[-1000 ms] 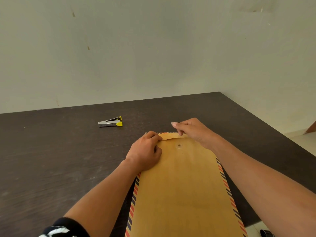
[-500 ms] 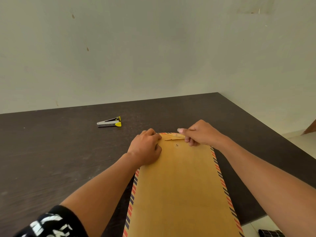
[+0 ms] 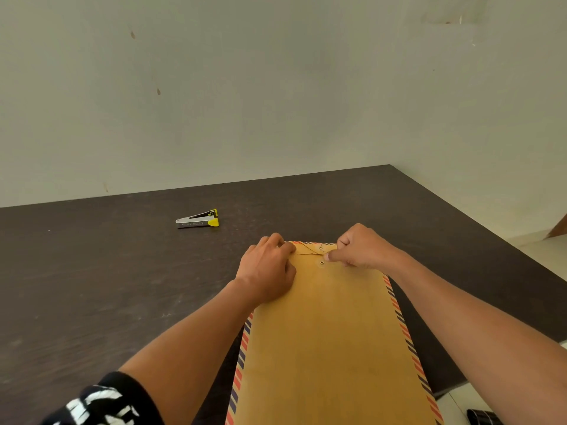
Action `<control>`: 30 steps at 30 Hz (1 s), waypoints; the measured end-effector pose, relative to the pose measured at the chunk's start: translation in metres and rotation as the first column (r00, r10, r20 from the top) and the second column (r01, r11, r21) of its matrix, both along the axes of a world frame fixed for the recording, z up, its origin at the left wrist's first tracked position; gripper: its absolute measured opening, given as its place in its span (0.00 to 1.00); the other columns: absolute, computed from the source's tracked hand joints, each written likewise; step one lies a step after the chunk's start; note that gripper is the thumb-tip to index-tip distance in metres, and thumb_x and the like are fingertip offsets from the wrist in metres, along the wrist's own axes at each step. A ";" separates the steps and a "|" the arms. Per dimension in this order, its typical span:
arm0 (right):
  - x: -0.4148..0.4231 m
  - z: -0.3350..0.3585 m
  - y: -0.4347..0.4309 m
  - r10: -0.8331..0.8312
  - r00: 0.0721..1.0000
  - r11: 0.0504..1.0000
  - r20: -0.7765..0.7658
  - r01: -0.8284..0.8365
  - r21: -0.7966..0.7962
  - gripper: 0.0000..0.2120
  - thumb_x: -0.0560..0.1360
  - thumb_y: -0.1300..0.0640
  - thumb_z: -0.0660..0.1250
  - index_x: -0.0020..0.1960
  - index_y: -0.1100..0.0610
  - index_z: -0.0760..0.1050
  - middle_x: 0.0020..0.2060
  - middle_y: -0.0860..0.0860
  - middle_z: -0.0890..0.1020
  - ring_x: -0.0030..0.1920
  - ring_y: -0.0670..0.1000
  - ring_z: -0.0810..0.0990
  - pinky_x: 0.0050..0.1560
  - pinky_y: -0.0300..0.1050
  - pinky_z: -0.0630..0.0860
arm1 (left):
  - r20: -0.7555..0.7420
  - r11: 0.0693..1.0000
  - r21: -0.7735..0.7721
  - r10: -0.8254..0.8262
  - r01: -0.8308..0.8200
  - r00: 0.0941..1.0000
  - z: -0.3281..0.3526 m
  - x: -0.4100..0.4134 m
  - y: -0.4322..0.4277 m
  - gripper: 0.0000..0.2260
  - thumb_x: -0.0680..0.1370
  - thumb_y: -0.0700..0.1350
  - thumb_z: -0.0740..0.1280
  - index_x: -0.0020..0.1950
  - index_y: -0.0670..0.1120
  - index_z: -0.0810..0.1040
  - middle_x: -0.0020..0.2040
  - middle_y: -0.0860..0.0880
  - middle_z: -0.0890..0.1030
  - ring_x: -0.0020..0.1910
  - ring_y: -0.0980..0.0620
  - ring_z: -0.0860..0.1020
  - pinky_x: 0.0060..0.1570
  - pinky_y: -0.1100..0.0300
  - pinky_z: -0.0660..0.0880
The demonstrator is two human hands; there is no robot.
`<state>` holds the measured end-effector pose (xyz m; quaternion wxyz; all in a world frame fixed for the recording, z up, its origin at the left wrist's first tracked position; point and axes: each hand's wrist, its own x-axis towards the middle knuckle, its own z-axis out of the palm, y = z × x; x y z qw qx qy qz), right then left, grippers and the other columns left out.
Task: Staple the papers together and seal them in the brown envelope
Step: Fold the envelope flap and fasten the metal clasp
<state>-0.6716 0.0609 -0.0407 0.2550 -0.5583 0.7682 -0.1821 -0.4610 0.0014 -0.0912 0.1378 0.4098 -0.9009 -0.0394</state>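
head view: the brown envelope (image 3: 331,342) is laid flat on the dark table (image 3: 92,286), its long axis running from the near edge away toward the wall, the folded flap (image 3: 310,249) at the far end. no loose papers are seen, so they are judged to be inside already, with only the sealing left. the left hand (image 3: 267,271) is curled and pressed on the far left corner, fingertips touching the flap edge; nothing is gripped by it. the right hand (image 3: 360,248) is closed at the far right of the flap, its fingers pinched just beside the two small round fasteners (image 3: 321,255), one on the flap and one just below on the body; whether a string is held cannot be told. the fasteners lie just left of the right hand, which is the nearer one. the stapler (image 3: 198,219) is left well apart, far left.
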 end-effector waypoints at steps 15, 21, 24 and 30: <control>-0.021 0.001 0.021 -0.038 0.999 0.999 -0.036 0.038 -0.011 0.19 0.72 0.46 0.76 0.31 0.57 0.76 0.30 0.52 0.80 0.33 0.48 0.78 0.42 0.46 0.76 | -0.051 0.998 0.024 0.063 -0.062 0.997 -0.005 -0.002 0.002 0.19 0.81 0.52 0.57 0.72 0.52 0.71 0.67 0.50 0.72 0.65 0.50 0.71 0.66 0.52 0.69; -0.035 0.025 0.044 0.138 0.985 0.941 0.104 -0.163 0.295 0.15 0.73 0.44 0.74 0.34 0.53 0.82 0.33 0.49 0.84 0.37 0.46 0.79 0.37 0.42 0.71 | -0.060 0.997 0.025 0.075 -0.074 0.995 -0.006 -0.003 0.002 0.19 0.81 0.52 0.58 0.71 0.52 0.72 0.67 0.50 0.72 0.65 0.49 0.71 0.66 0.52 0.69; -0.042 0.034 0.049 0.127 0.984 0.944 0.121 -0.158 0.290 0.11 0.74 0.46 0.74 0.42 0.53 0.82 0.41 0.50 0.85 0.41 0.47 0.80 0.37 0.42 0.70 | -0.055 0.997 0.027 0.078 -0.076 0.995 -0.006 -0.003 0.003 0.19 0.81 0.52 0.57 0.71 0.52 0.72 0.66 0.50 0.72 0.64 0.49 0.71 0.66 0.52 0.70; -0.040 0.034 0.029 0.031 0.987 0.999 -0.155 -0.027 0.030 0.13 0.73 0.44 0.74 0.49 0.50 0.76 0.50 0.47 0.80 0.53 0.49 0.79 0.54 0.48 0.77 | -0.008 0.997 0.039 0.073 -0.073 0.997 -0.003 -0.003 0.004 0.19 0.81 0.53 0.57 0.72 0.53 0.70 0.68 0.49 0.71 0.65 0.49 0.70 0.66 0.51 0.70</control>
